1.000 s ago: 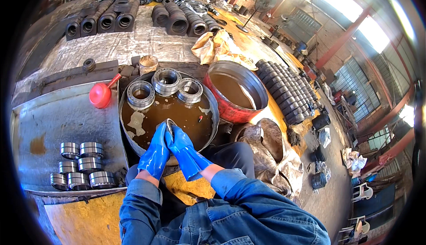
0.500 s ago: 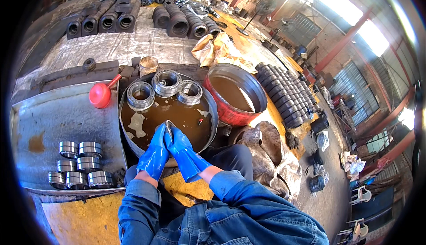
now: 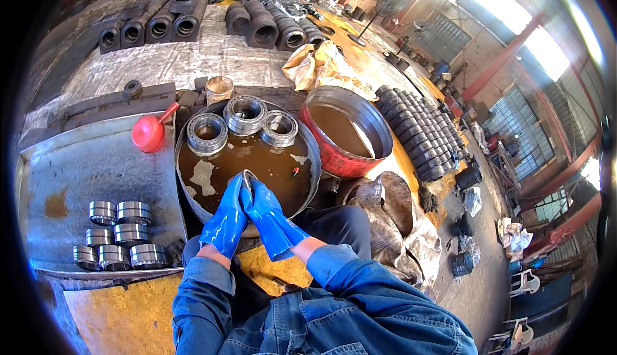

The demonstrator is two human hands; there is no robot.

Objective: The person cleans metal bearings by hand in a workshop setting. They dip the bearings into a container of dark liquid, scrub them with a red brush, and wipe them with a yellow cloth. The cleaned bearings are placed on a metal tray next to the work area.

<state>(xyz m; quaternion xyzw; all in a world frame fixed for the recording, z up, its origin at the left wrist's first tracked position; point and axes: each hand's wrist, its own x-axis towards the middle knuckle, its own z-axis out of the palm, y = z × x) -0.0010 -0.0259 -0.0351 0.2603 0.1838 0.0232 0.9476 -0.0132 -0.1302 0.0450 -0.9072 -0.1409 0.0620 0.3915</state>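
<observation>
My left hand (image 3: 225, 221) and my right hand (image 3: 270, 220), both in long blue rubber gloves, are closed together over the near side of a wide round tub (image 3: 314, 162) of murky brown liquid. Between the fingers shows the curved upper edge of a metal ring (image 3: 247, 179); the gloves hide most of it. Along the tub's far side sit three bearings, a left one (image 3: 207, 134), a middle one (image 3: 245, 115) and a right one (image 3: 279, 128), partly above the liquid. A small red-and-white object (image 3: 295, 171) lies in the tub, right of my hands.
Left of the tub, a metal tray (image 3: 83, 168) bears several shiny bearing rings (image 3: 131, 233) and a red dipper (image 3: 148, 134). A red drum (image 3: 340, 160) with brown liquid stands at right, near stained sacking (image 3: 411, 246). Rows of dark rings (image 3: 421, 133) lie beyond.
The whole view has shifted slightly, moving the scene a little right in the picture. My hands keep the metal ring between them, with hardly any change of pose.
</observation>
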